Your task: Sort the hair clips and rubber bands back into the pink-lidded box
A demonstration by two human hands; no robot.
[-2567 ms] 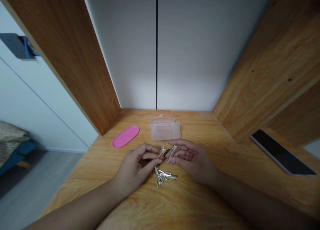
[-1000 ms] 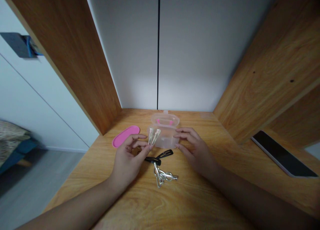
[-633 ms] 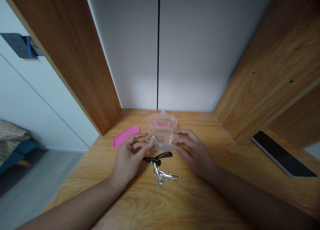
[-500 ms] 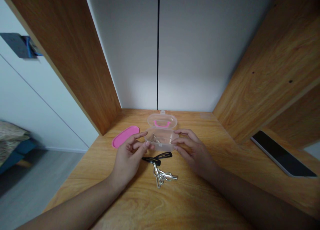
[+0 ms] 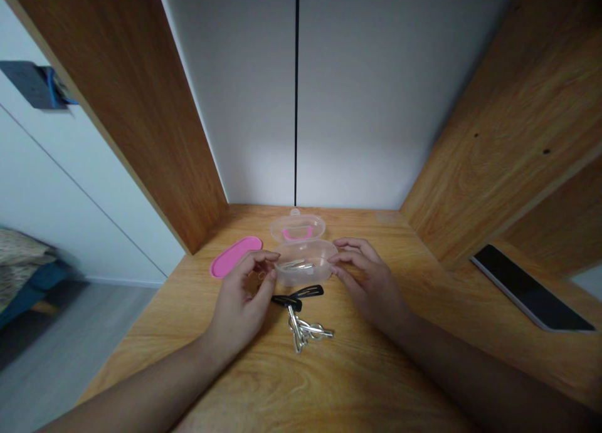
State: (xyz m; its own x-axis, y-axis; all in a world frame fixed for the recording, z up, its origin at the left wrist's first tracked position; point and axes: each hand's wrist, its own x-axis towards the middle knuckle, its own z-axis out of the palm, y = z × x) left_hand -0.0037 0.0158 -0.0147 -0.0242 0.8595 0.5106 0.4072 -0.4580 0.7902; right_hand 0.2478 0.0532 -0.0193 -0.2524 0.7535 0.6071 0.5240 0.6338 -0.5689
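A clear plastic box (image 5: 306, 277) stands on the wooden table with its hinged lid (image 5: 297, 227) tipped open behind it, a pink handle (image 5: 297, 234) on the lid. Inside lie a few slim silver hair clips (image 5: 298, 265). At the box's left end my left hand (image 5: 244, 289) is curved, thumb and fingertips against the wall. My right hand (image 5: 369, 279) grips the opposite end with its fingertips. In front of the box are two black snap hair clips (image 5: 308, 291), touching a small pile of silver shaped hair clips (image 5: 305, 331).
A pink oval tray (image 5: 236, 256) rests to the left of the box, partly behind my left hand. At the right lies a dark-screened phone or tablet (image 5: 531, 289). White panels (image 5: 352, 107) close off the back, and wooden uprights (image 5: 117, 76) flank the table.
The box and its lid have shifted slightly and turned between my hands. The silver clips inside now lie flatter together. Clips on the table have not moved.
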